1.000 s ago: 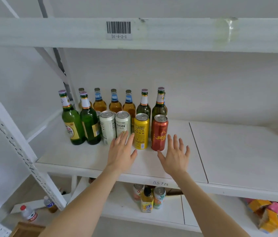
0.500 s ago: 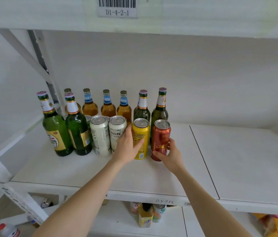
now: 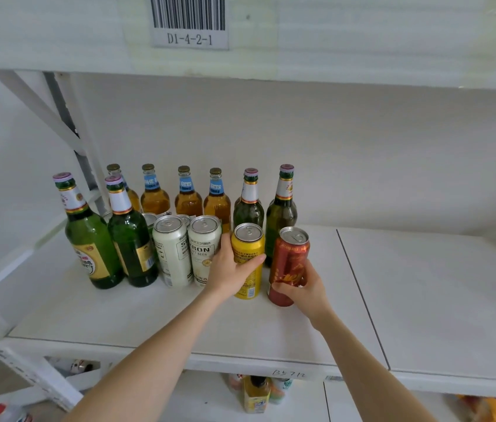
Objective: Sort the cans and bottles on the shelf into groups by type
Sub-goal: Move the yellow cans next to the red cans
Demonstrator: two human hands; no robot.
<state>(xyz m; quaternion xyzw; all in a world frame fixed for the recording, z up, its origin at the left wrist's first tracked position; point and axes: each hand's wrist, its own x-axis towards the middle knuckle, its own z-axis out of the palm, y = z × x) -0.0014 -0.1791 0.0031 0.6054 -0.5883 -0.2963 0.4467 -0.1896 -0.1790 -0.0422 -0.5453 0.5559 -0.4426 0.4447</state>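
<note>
On the white shelf [image 3: 271, 330] my left hand [image 3: 230, 271] grips the yellow can [image 3: 248, 248], thumb across its front. My right hand [image 3: 304, 289] grips the red can [image 3: 290, 257], which leans a little to the right. Two white cans [image 3: 172, 251] [image 3: 204, 248] stand just left of the yellow one, with more can tops partly hidden behind them. Two green bottles [image 3: 91, 239] [image 3: 130, 239] stand at the front left. Along the back runs a row of several amber bottles [image 3: 187, 199] and two dark green bottles [image 3: 248, 205] [image 3: 281, 208].
The shelf board to the right of the seam [image 3: 359, 293] holds nothing in view. A shelf beam with a barcode label [image 3: 190, 22] hangs close overhead. A diagonal brace [image 3: 66, 123] and upright stand at the left. Bottles and packets [image 3: 255, 394] lie on the lower shelf.
Both hands went from hovering open in front of the cans to closing round them: left on the yellow can, right on the red can, which now leans. The camera came closer.
</note>
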